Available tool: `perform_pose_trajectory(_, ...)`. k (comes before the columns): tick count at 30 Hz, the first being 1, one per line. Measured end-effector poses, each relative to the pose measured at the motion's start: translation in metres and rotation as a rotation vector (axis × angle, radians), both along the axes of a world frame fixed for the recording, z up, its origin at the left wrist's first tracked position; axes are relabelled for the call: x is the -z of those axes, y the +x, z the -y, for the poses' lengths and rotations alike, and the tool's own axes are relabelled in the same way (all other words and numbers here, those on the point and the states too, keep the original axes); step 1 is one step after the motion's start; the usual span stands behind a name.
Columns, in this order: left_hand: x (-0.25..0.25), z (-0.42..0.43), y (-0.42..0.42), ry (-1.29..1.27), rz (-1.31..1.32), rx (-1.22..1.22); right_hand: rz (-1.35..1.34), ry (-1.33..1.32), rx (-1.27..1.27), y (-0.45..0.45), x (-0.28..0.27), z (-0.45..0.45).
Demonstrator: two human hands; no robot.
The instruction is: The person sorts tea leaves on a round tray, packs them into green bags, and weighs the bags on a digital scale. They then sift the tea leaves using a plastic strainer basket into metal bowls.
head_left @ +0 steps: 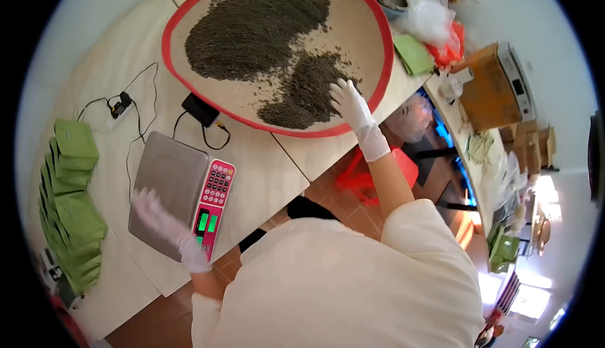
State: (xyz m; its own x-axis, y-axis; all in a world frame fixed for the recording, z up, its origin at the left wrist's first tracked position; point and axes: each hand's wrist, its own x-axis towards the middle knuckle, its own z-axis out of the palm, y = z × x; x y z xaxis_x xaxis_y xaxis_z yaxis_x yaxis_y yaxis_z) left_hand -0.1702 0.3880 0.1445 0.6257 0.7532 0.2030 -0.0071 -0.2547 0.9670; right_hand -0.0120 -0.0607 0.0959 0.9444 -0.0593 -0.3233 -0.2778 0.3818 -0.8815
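My right hand [351,105], in a white glove, reaches over the near right side of a large round tray [277,132] with a red rim. Its fingers are stretched out and somewhat apart at the edge of the smaller heap of dark dried granules [310,83], which look like tea leaves. A larger heap [252,29] of the same lies farther back. My left hand [165,222], also gloved and slightly blurred, hovers over the steel plate of a pink-edged digital scale [170,165]. Its fingers extend with nothing visible in them. Green digits glow on the display.
Green pouches [79,215] stand in rows at the left. A black device [200,110] with a cable touches the tray's rim, and a power strip [120,111] lies beyond. A red stool [384,171] stands below the table edge. Cardboard boxes [488,89] are at the right.
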Motion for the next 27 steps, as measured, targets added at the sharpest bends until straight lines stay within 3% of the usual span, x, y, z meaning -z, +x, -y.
perform_pose_trajectory(2, -0.023, 0.086, 0.051, -0.300, -0.024, 0.347, 0.129, 0.556, -0.144, -0.025, -0.026, -0.002)
perform_pose_trajectory(3, -0.022, 0.112, 0.079, -0.231, -0.198, 0.707, 0.116, 0.758, -0.131, -0.040, -0.048, -0.011)
perform_pose_trajectory(4, -0.001, 0.157, 0.096, -0.493, -0.077, 0.785, 0.106, 0.957, -0.125, -0.054, -0.069, -0.021)
perform_pose_trajectory(5, -0.014, 0.196, 0.108, -0.797, -0.067, 0.903, 0.081, 1.027, -0.137, -0.064, -0.084, -0.026)
perform_pose_trajectory(6, -0.046, 0.235, 0.119, -0.929, -0.190, 0.971, 0.054, 1.098, -0.149, -0.072, -0.097, -0.031)
perform_pose_trajectory(8, -0.029, 0.285, 0.126, -1.054, -0.056, 1.336, -0.034, 1.255, -0.101, -0.080, -0.117, -0.036)
perform_pose_trajectory(10, -0.048, 0.330, 0.106, -1.203, -0.174, 1.236, 0.070, 1.276, -0.053, -0.083, -0.132, -0.029)
perform_pose_trajectory(13, -0.048, 0.352, 0.095, -1.117, -0.168, 1.278, 0.206, 1.343, 0.044, -0.097, -0.138, -0.028)
perform_pose_trajectory(20, -0.039, 0.380, 0.065, -0.898, -0.111, 1.353, 0.495, 1.232, 0.051, -0.076, -0.167, -0.008)
perform_pose_trajectory(25, -0.028, 0.405, 0.072, -0.837, -0.133, 1.404, 0.510, 1.271, 0.082, -0.052, -0.149, 0.012)
perform_pose_trajectory(27, -0.021, 0.421, 0.081, -0.804, -0.170, 1.434, 0.380, 1.250, 0.189, -0.037, -0.134, 0.033)
